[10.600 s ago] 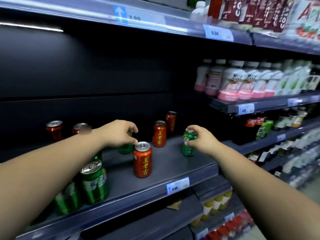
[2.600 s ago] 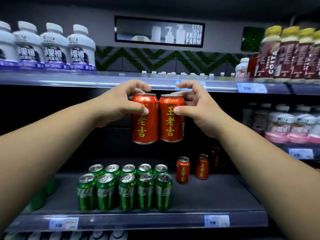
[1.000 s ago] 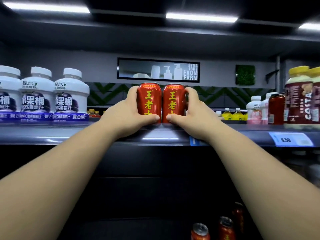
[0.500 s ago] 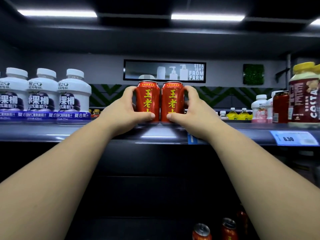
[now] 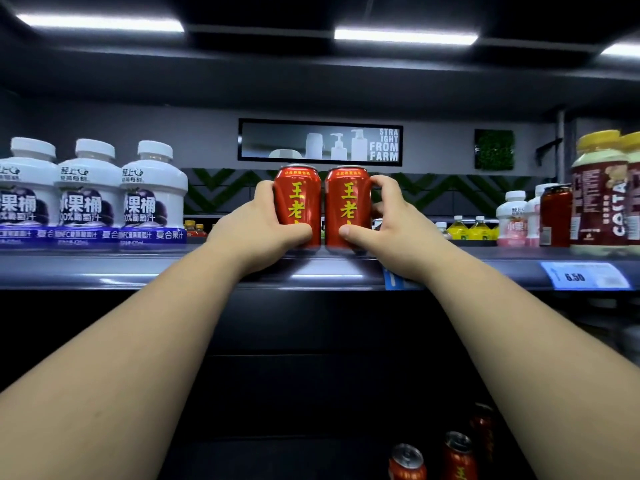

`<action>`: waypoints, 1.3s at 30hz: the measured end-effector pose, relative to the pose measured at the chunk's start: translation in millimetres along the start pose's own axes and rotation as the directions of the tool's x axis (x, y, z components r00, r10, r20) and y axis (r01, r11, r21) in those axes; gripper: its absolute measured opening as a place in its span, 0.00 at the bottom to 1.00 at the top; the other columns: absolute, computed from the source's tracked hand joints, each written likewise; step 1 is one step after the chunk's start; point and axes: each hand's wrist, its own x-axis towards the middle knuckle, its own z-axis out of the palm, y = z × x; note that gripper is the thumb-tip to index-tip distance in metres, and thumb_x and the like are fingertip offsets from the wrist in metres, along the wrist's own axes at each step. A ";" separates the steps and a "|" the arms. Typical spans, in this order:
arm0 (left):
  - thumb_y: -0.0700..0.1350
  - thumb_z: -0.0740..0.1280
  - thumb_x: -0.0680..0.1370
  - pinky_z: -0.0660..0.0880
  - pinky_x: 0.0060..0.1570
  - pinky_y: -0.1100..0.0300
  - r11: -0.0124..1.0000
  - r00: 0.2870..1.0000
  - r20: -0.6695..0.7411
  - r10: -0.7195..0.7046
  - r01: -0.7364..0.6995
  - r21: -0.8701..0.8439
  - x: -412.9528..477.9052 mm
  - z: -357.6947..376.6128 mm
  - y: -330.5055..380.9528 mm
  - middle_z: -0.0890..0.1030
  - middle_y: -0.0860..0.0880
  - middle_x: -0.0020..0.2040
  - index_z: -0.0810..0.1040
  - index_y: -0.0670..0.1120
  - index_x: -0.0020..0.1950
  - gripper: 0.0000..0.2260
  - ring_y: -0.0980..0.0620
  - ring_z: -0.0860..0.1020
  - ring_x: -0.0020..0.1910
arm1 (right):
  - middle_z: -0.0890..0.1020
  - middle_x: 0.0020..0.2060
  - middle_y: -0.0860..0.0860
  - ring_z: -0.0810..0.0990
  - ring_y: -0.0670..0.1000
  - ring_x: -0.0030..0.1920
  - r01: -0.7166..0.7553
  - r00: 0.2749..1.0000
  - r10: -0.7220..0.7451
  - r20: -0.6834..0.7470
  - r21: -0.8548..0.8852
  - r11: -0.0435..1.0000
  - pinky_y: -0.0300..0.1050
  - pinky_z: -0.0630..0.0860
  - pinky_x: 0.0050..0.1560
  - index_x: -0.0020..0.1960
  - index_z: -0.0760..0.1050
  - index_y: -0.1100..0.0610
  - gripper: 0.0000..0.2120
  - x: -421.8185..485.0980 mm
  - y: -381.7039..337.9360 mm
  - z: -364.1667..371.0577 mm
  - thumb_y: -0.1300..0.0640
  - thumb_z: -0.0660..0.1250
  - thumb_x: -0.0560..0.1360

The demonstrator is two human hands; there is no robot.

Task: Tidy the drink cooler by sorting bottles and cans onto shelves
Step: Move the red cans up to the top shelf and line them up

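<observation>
At 12 o'clock we see the left can (image 5: pixel 298 202) and the right can (image 5: pixel 347 202) as thin metal under a glossy red printed coat, smooth and catching the light. The shelf (image 5: pixel 138 268) beneath them looks to us like smooth dark painted metal with a soft sheen. At 9 o'clock the white bottles (image 5: pixel 152 188) are smooth, faintly glossy plastic wrapped in shiny film labels. At 3 o'clock the price tag (image 5: pixel 585 276) looks like paper behind clear plastic. At 5 o'clock the lower cans (image 5: pixel 407 460) show bare silvery metal tops.
</observation>
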 end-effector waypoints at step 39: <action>0.62 0.63 0.67 0.65 0.67 0.46 0.889 0.903 -0.085 0.422 -0.394 0.232 -104.2 18.8 4.0 0.70 0.43 0.70 0.75 0.50 0.67 0.31 0.43 0.68 0.68 | 0.64 0.78 0.54 0.60 0.54 0.78 0.335 0.940 -0.341 0.002 -0.189 0.923 0.57 0.53 0.78 0.78 0.63 0.49 0.41 -86.3 23.9 5.4 0.35 0.63 0.68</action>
